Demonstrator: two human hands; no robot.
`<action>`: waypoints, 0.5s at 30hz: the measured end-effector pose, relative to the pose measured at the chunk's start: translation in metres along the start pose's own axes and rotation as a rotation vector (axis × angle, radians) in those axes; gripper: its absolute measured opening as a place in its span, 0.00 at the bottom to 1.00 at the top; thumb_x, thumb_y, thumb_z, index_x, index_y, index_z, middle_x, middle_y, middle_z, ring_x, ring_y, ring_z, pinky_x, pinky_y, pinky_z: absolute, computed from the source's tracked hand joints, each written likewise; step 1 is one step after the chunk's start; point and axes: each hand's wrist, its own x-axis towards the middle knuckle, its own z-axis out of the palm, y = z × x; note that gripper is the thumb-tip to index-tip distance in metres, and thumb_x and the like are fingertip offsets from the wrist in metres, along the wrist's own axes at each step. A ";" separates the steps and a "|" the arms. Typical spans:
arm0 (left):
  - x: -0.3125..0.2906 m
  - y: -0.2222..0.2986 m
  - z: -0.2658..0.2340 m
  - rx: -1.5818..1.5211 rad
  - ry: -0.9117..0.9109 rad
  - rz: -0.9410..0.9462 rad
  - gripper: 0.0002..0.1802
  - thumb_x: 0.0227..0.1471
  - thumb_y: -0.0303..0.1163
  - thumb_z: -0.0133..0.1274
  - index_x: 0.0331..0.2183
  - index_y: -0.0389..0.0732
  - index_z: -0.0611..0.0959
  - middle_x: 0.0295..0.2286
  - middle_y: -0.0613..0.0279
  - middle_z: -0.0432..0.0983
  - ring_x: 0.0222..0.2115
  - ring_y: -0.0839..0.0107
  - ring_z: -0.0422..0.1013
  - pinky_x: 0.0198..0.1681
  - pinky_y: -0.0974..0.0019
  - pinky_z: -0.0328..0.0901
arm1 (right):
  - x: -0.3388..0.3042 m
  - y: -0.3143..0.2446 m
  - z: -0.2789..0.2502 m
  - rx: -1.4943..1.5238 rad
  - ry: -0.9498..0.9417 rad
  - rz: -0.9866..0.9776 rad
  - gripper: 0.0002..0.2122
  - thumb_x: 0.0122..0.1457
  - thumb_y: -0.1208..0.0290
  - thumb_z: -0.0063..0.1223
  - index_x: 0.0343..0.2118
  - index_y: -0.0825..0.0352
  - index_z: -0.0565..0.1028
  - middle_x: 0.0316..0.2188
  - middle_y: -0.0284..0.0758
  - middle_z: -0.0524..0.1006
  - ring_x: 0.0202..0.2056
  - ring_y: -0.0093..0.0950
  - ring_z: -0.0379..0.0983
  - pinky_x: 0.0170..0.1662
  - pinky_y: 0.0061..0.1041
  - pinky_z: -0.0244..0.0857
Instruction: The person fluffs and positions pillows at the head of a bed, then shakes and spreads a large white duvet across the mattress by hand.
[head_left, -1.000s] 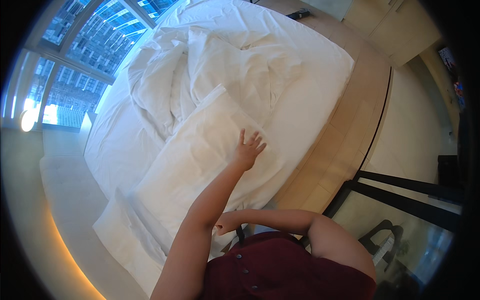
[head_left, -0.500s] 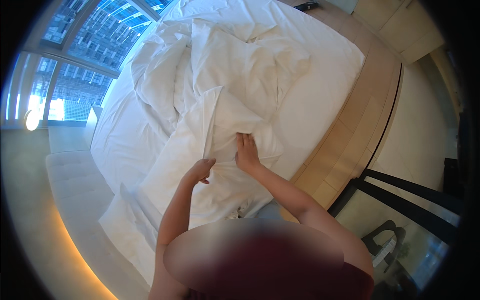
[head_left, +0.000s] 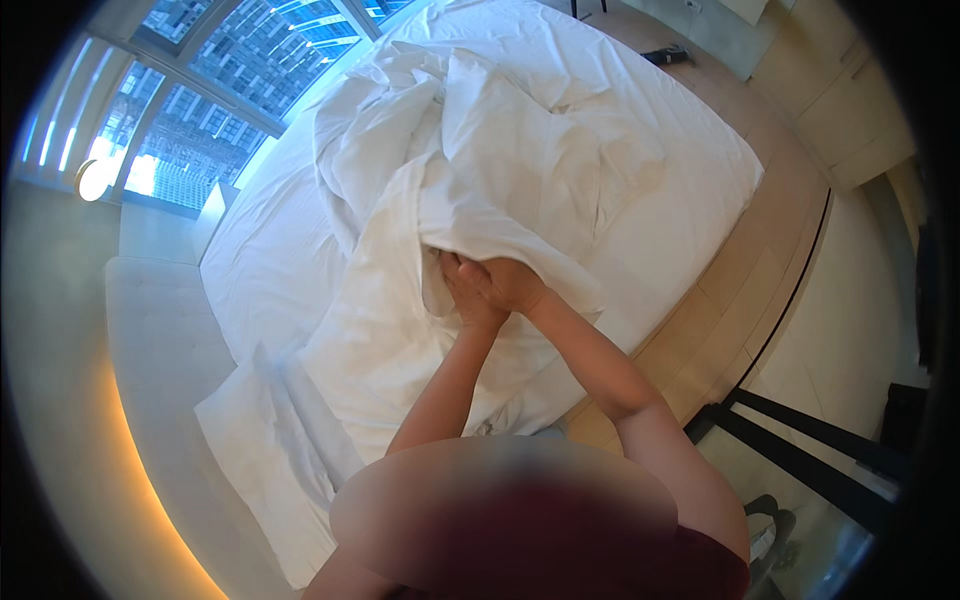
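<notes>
Your left hand (head_left: 462, 288) and right hand (head_left: 510, 285) clutch the duvet (head_left: 480, 190) fold together on the bed (head_left: 270, 260); a slack grip could spill it.

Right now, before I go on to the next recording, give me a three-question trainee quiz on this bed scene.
1. True or false: both hands meet at the same fold of the duvet.
2. Which side of the bed do the windows lie on, the person's left or right?
3. Multiple choice: the dark object beyond the bed lies on A) the duvet, B) the wooden floor, C) the pillow.

Key
1. True: the left hand and right hand touch each other, both with a grip on the white fabric.
2. Left.
3. B.
</notes>
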 end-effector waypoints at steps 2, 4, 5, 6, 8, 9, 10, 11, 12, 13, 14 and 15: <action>0.010 -0.003 -0.012 -0.206 0.120 -0.019 0.24 0.46 0.37 0.48 0.43 0.33 0.67 0.40 0.49 0.66 0.40 0.54 0.64 0.44 0.59 0.58 | 0.011 -0.028 0.005 -0.065 -0.043 -0.140 0.18 0.55 0.59 0.42 0.41 0.68 0.70 0.39 0.42 0.71 0.42 0.40 0.66 0.47 0.31 0.57; 0.024 -0.027 -0.039 -0.266 0.035 -0.062 0.19 0.47 0.34 0.47 0.40 0.34 0.69 0.37 0.53 0.68 0.38 0.58 0.66 0.41 0.62 0.60 | 0.017 -0.047 0.013 -0.067 -0.156 -0.205 0.17 0.56 0.61 0.42 0.42 0.68 0.69 0.41 0.43 0.70 0.44 0.40 0.65 0.49 0.31 0.55; 0.029 -0.047 -0.059 -0.253 -0.053 -0.098 0.16 0.48 0.31 0.46 0.39 0.34 0.70 0.35 0.55 0.69 0.37 0.61 0.67 0.39 0.64 0.62 | 0.025 -0.056 0.016 -0.093 -0.267 -0.200 0.17 0.56 0.62 0.41 0.43 0.68 0.69 0.42 0.43 0.69 0.45 0.40 0.64 0.50 0.32 0.54; 0.034 -0.053 -0.071 -0.244 -0.145 -0.127 0.13 0.48 0.29 0.45 0.38 0.35 0.71 0.33 0.57 0.70 0.36 0.64 0.68 0.37 0.66 0.64 | 0.033 -0.059 0.018 -0.085 -0.259 -0.197 0.16 0.56 0.62 0.41 0.43 0.69 0.68 0.41 0.44 0.70 0.44 0.41 0.64 0.50 0.31 0.54; 0.048 -0.015 -0.082 -0.099 -0.361 0.004 0.04 0.39 0.25 0.49 0.22 0.37 0.71 0.18 0.60 0.68 0.21 0.66 0.65 0.24 0.65 0.60 | 0.052 -0.056 0.016 -0.092 -0.216 -0.176 0.16 0.56 0.63 0.41 0.43 0.69 0.68 0.40 0.45 0.70 0.44 0.42 0.64 0.49 0.31 0.55; 0.040 -0.013 -0.100 -0.003 -0.554 -0.065 0.05 0.36 0.24 0.49 0.18 0.37 0.69 0.16 0.57 0.66 0.19 0.65 0.63 0.22 0.64 0.58 | 0.066 -0.064 0.015 -0.111 -0.200 -0.063 0.17 0.56 0.62 0.41 0.43 0.70 0.68 0.40 0.46 0.70 0.44 0.41 0.65 0.49 0.29 0.55; 0.025 -0.010 -0.114 0.088 -0.760 -0.142 0.07 0.33 0.24 0.49 0.14 0.37 0.67 0.14 0.54 0.65 0.17 0.64 0.62 0.21 0.63 0.57 | 0.079 -0.057 0.022 -0.040 -0.094 -0.021 0.18 0.56 0.60 0.41 0.41 0.71 0.69 0.39 0.46 0.71 0.43 0.40 0.65 0.48 0.30 0.56; 0.013 0.011 -0.126 0.007 -0.874 -0.142 0.09 0.30 0.22 0.49 0.12 0.36 0.64 0.12 0.55 0.60 0.15 0.64 0.58 0.20 0.64 0.54 | 0.091 -0.037 0.024 0.018 0.020 0.033 0.20 0.55 0.57 0.41 0.40 0.71 0.70 0.39 0.46 0.71 0.42 0.40 0.66 0.46 0.31 0.57; 0.003 0.040 -0.141 -0.081 -0.989 -0.135 0.12 0.27 0.20 0.48 0.11 0.36 0.60 0.11 0.55 0.56 0.14 0.64 0.54 0.18 0.64 0.51 | 0.102 -0.010 0.017 0.232 -0.038 0.206 0.24 0.56 0.52 0.38 0.42 0.72 0.69 0.41 0.45 0.71 0.44 0.37 0.66 0.48 0.27 0.56; -0.012 0.051 -0.170 -0.145 -1.018 -0.097 0.12 0.27 0.19 0.48 0.12 0.36 0.59 0.10 0.56 0.55 0.14 0.66 0.53 0.18 0.65 0.50 | 0.113 -0.012 0.017 0.409 -0.183 0.660 0.29 0.56 0.47 0.35 0.46 0.73 0.66 0.47 0.45 0.67 0.50 0.36 0.61 0.51 0.29 0.53; -0.025 0.061 -0.192 -0.229 -1.065 -0.037 0.13 0.27 0.19 0.48 0.12 0.36 0.59 0.10 0.57 0.53 0.14 0.67 0.51 0.18 0.65 0.50 | 0.112 0.006 0.009 0.483 -0.227 0.828 0.35 0.54 0.43 0.37 0.53 0.72 0.55 0.55 0.43 0.54 0.57 0.33 0.47 0.56 0.38 0.44; -0.038 0.069 -0.223 -0.203 -0.973 -0.112 0.13 0.28 0.19 0.48 0.11 0.37 0.59 0.09 0.59 0.53 0.13 0.71 0.51 0.16 0.66 0.49 | 0.104 0.014 0.007 0.481 -0.244 0.973 0.37 0.53 0.43 0.37 0.55 0.72 0.51 0.56 0.40 0.52 0.59 0.32 0.44 0.56 0.41 0.42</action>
